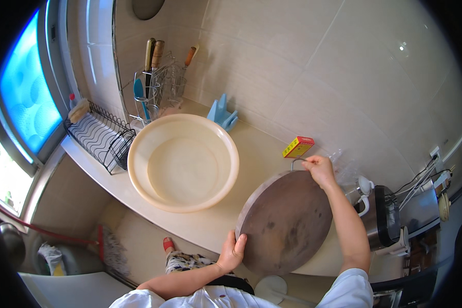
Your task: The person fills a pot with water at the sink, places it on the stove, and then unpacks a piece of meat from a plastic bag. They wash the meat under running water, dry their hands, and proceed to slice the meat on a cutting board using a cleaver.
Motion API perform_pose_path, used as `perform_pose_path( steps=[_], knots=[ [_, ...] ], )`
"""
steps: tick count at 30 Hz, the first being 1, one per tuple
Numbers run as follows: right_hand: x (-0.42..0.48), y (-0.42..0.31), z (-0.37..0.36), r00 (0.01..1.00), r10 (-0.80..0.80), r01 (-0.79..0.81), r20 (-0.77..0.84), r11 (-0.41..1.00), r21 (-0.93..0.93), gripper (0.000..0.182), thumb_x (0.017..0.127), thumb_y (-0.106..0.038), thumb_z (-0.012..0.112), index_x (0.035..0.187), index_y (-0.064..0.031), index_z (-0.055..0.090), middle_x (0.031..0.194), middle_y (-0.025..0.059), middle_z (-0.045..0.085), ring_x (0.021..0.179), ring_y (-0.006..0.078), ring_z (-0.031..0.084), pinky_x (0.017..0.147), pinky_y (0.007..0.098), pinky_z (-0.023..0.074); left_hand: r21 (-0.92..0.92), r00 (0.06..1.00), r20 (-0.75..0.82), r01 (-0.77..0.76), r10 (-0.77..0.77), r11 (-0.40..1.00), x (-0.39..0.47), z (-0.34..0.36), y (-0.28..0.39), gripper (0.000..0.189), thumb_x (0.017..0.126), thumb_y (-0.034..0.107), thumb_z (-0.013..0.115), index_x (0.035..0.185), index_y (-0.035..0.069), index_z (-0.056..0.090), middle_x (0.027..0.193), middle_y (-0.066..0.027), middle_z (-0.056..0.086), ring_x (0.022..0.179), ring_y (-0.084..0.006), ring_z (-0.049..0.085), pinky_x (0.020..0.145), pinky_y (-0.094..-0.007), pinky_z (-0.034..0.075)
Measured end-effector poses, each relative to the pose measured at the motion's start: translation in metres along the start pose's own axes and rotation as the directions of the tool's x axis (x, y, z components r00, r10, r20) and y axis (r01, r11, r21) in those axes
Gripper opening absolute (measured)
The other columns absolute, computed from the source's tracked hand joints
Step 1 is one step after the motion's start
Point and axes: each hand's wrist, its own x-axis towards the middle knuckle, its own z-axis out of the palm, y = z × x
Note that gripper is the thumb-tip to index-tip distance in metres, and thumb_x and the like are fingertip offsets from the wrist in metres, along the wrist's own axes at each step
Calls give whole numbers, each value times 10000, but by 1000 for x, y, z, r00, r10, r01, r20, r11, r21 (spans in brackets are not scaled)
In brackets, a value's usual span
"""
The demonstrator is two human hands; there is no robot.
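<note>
A thick round wooden chopping board (288, 221), brown with dark stains, is tilted up at the counter's front edge. My right hand (320, 169) grips the metal loop handle (297, 161) at its top. On the lower left rim my left hand (231, 251) holds the board, thumb on its face. Left of the board, a large cream plastic basin (183, 163) stands on the counter (260, 146). A small red and yellow box (298, 147) bearing writing lies by the wall, just beyond the handle.
A black wire dish rack (100, 133) sits at the left, beside a metal utensil holder (158, 92) with knives and a blue spatula. A light blue plastic rack (222, 113) stands behind the basin. A black and steel appliance (379, 215) and cables (417, 184) are on the right.
</note>
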Motion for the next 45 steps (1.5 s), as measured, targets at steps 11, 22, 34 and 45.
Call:
perform_pose_path(
  steps=[11,22,34,45],
  knots=[
    [56,57,95,978,60,-39,201,993,-109,187,686,-148,730,781,4,677,696,94,657,638,143,603,614,297,473,15,959,-157,240,-235,971,21,14,-47,475,930,452,403,995,-17,450,840,-145,522,812,-214,482,770,-338,412],
    [85,81,137,896,225,73,382,775,-628,248,647,-294,774,815,-126,705,851,93,675,830,260,641,739,352,499,881,880,167,70,-446,467,66,-21,-9,650,910,536,301,844,0,662,859,-236,636,879,-316,624,688,-403,502],
    [133,-131,177,775,-374,547,509,800,-247,250,810,-288,574,889,-66,656,836,147,654,814,299,631,701,389,494,601,794,576,-249,-196,759,74,-109,-10,253,814,258,577,1000,100,645,869,-148,648,779,-302,615,727,-391,484],
    [167,-404,319,848,-473,295,241,798,526,636,724,-342,738,1096,96,465,951,179,592,858,191,607,710,285,502,570,974,-10,193,-228,798,1,-288,69,204,815,215,601,901,38,657,808,-167,637,737,-325,619,663,-389,491]
  ],
)
